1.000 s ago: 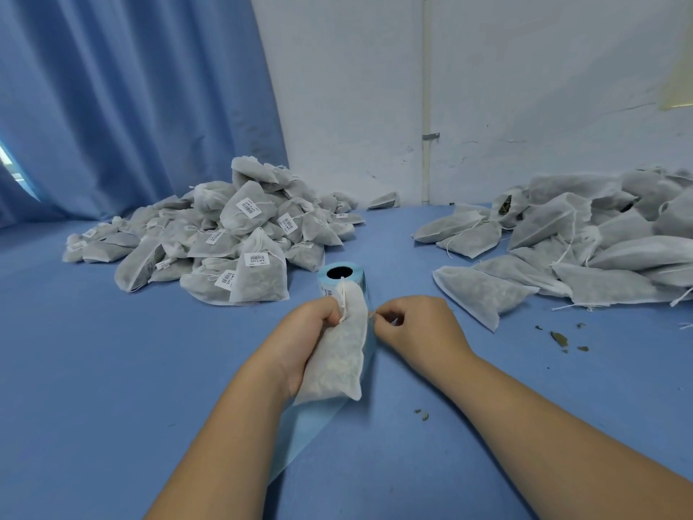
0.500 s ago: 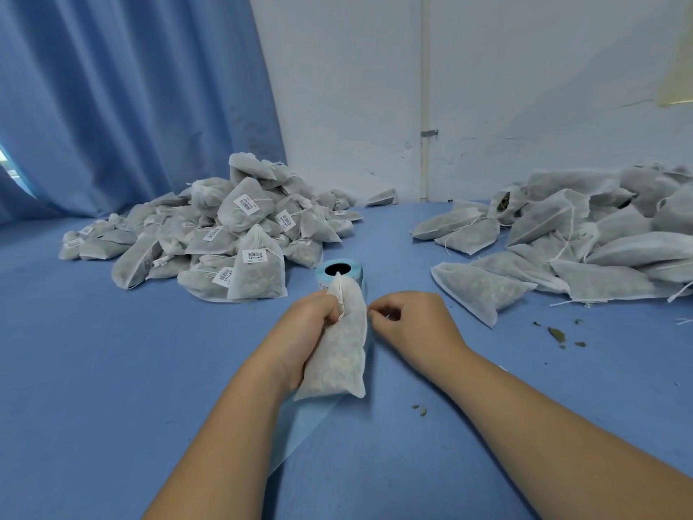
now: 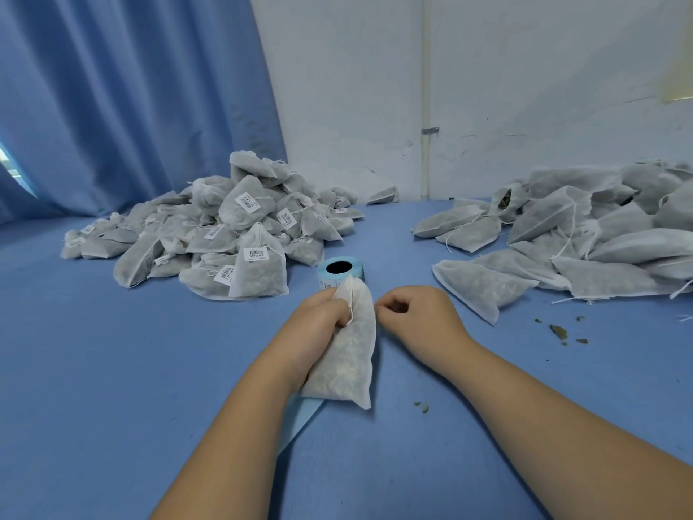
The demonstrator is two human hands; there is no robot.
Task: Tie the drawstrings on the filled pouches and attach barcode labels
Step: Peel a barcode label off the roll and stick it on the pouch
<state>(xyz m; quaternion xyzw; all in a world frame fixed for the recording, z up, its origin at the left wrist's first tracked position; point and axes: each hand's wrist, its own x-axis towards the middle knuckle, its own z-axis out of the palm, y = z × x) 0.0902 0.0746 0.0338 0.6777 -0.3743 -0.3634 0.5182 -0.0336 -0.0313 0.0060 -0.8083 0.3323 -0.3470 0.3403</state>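
Gripping a filled white mesh pouch (image 3: 348, 362) round its gathered neck, the left hand (image 3: 318, 324) holds it in the middle of the blue desk (image 3: 112, 369), puckered top pointing away from the person and bottom edge nearest them. A thin white drawstring (image 3: 351, 305) loops down from the neck over the left fingers. The right hand (image 3: 416, 317) sits just beside the neck on the other side, fingers curled in and thumb meeting forefinger; whether a string is pinched between them I cannot tell. Just behind the pouch top stands a label roll (image 3: 340, 271), pale blue with a dark core, and a pale blue backing strip (image 3: 300, 422) runs out from under the pouch and left forearm toward the near edge. Far left lies a heap of labelled pouches (image 3: 225, 238), several showing white barcode stickers. Far right lies a heap of unlabelled pouches (image 3: 581, 249), loose strings trailing from some. A few leaf crumbs (image 3: 558, 330) are scattered on the desk in front of that heap. A blue curtain (image 3: 112, 106) hangs behind on the left, beside a white wall (image 3: 525, 88) with a vertical pipe (image 3: 425, 88).
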